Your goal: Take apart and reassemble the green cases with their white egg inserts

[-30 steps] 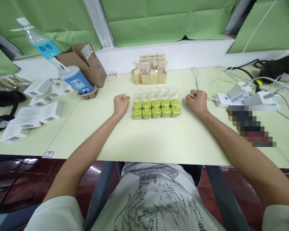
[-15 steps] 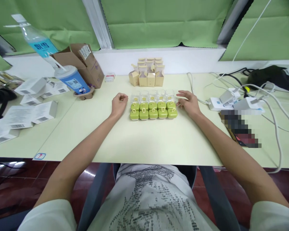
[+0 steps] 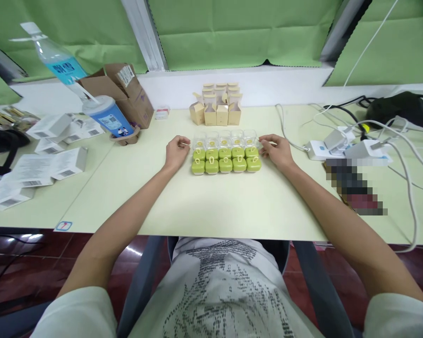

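Two rows of small green lidded containers [image 3: 225, 165] with pale loops on top stand together on the table. Behind them runs a row of clear plastic cups or boxes [image 3: 224, 140] with yellow marks inside. My left hand [image 3: 176, 153] rests just left of the clear row, its fingers curled in and nothing visible in them. At the right end, my right hand [image 3: 277, 151] has its fingers reaching toward the clear row, thumb a little apart. Whether its fingertips touch the last clear piece I cannot tell.
Small open cream cartons [image 3: 216, 114] stand near the wall. On the left are white boxes [image 3: 31, 169], a blue cup [image 3: 109, 117], a bottle [image 3: 61, 65] and a brown cardboard box [image 3: 136, 101]. A power strip [image 3: 319, 150] with cables and a blurred-out item [image 3: 354, 188] lie right.
My right hand's fingers have drawn closer together and lower at the right end of the rows. My left hand has barely moved. The whole view has shifted slightly.
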`<state>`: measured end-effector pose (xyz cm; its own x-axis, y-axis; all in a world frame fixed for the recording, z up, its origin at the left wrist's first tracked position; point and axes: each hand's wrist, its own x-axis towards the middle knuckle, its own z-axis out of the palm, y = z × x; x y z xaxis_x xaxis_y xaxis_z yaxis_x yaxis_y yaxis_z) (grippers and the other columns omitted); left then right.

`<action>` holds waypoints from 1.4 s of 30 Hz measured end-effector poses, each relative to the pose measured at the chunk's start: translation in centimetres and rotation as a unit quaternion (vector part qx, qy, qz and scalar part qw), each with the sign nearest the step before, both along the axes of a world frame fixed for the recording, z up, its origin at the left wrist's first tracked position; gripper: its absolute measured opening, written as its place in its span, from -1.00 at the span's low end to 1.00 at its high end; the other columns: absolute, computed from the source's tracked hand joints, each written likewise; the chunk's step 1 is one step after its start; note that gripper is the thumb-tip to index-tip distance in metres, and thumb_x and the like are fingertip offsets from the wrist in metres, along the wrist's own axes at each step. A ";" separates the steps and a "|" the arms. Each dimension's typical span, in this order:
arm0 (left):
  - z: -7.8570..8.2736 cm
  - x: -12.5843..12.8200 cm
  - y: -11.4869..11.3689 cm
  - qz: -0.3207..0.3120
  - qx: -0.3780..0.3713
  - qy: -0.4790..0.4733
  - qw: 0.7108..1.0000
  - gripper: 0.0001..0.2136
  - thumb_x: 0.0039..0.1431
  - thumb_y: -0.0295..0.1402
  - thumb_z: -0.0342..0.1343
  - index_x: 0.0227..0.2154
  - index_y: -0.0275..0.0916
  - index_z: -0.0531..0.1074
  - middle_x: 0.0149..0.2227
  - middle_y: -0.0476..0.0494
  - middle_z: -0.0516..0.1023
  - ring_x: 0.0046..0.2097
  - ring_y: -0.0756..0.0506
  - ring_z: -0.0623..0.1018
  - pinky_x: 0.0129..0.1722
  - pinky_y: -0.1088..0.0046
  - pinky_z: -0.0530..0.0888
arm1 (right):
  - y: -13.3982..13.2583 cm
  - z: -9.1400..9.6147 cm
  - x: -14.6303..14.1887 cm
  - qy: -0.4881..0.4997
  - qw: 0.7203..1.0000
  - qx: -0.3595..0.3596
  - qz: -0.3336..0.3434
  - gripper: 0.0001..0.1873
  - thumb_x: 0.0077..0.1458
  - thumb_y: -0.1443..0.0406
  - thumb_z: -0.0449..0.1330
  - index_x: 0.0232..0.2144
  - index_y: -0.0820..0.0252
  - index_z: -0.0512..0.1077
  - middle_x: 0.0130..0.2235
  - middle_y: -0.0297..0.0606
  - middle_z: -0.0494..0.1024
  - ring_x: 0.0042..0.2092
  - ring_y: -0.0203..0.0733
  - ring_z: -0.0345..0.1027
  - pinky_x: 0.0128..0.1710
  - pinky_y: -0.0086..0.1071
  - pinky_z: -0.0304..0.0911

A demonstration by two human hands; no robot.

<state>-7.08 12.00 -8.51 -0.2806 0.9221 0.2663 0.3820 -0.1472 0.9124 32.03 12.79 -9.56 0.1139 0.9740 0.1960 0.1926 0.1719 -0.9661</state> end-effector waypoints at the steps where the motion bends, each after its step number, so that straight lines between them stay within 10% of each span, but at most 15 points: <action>1: -0.1 0.0 0.0 0.000 0.000 0.000 1.000 -0.74 -0.05 -0.62 0.19 -0.31 -0.19 0.57 -0.21 -0.06 0.72 -0.25 -0.07 0.58 -0.10 0.36 0.49 | -0.1 0.1 0.0 0.001 1.000 0.001 -0.004 -0.87 0.12 0.25 0.43 -0.24 0.09 0.63 -0.17 -0.22 0.72 -0.39 -0.22 0.54 -0.51 -0.37 0.40; 30: 0.8 0.1 -0.6 0.022 0.052 0.008 0.998 -0.79 0.02 -0.62 0.13 -0.40 -0.17 0.55 -0.35 0.02 0.63 -0.33 -0.06 0.63 -0.20 0.39 0.52 | -0.1 0.0 -0.1 -0.018 1.000 0.016 -0.002 -0.91 0.03 0.34 0.37 -0.34 0.10 0.59 -0.29 -0.29 0.68 -0.45 -0.26 0.51 -0.54 -0.43 0.34; 42: 2.9 -0.8 -3.0 -0.196 0.161 0.191 0.948 -0.81 0.28 -0.08 0.42 -0.24 -0.07 0.77 -0.21 -0.16 0.75 -0.10 -0.19 0.57 -0.24 0.28 0.47 | -3.2 3.4 0.2 -0.199 0.952 0.218 0.076 -0.71 0.26 -0.04 0.46 -0.23 0.00 0.73 -0.26 -0.24 0.69 -0.42 -0.21 0.22 -0.34 -0.20 0.24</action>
